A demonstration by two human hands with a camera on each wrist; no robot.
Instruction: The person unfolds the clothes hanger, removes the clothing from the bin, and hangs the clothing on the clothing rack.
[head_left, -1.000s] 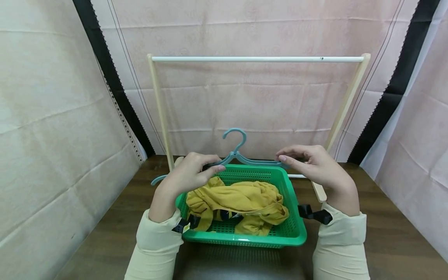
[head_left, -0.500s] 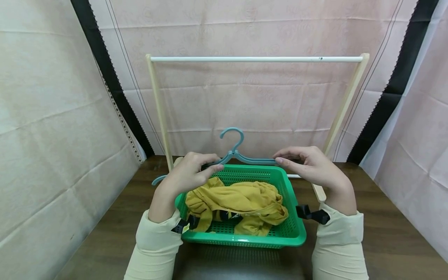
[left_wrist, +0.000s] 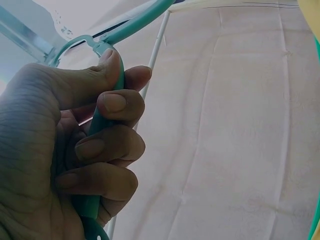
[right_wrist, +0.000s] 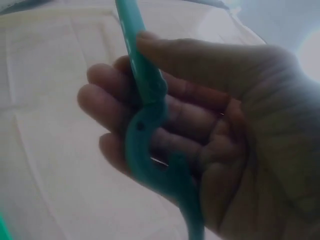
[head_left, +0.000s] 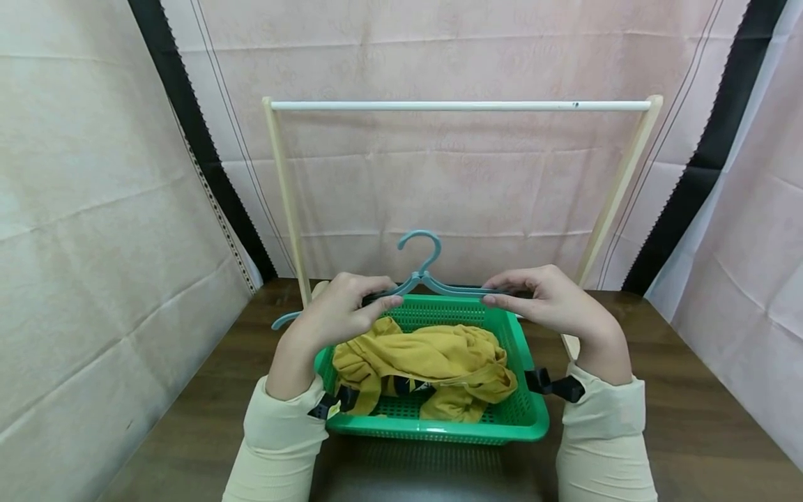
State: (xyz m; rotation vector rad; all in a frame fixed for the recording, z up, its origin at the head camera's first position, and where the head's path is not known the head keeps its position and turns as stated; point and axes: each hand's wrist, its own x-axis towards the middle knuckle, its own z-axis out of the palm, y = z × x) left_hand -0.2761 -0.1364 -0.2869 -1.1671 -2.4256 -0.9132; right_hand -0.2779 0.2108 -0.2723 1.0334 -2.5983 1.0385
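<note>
A light blue plastic clothes hanger [head_left: 455,290] is held level above the far rim of a green basket, its hook pointing up. My left hand [head_left: 341,314] grips the hanger's left arm; in the left wrist view, curled fingers [left_wrist: 114,105] wrap round the bar. My right hand [head_left: 558,303] pinches the other arm, thumb on the near side and fingers behind. In the right wrist view the hanger [right_wrist: 137,55] crosses the fingers, with its curved notch and tip below the thumb. Inside the green basket [head_left: 439,434] lies a crumpled yellow garment [head_left: 439,352] with dark patches.
Behind the basket stands a rack with a white top rail [head_left: 458,107] and cream side posts [head_left: 287,202]. Everything stands on a dark brown wooden table [head_left: 677,418]. Pale cloth walls [head_left: 125,230] with black strips enclose the back and sides.
My right hand has slid left along the hanger's arm, and its fingers now sit further inward. The left hand, basket and garment stay in place.
</note>
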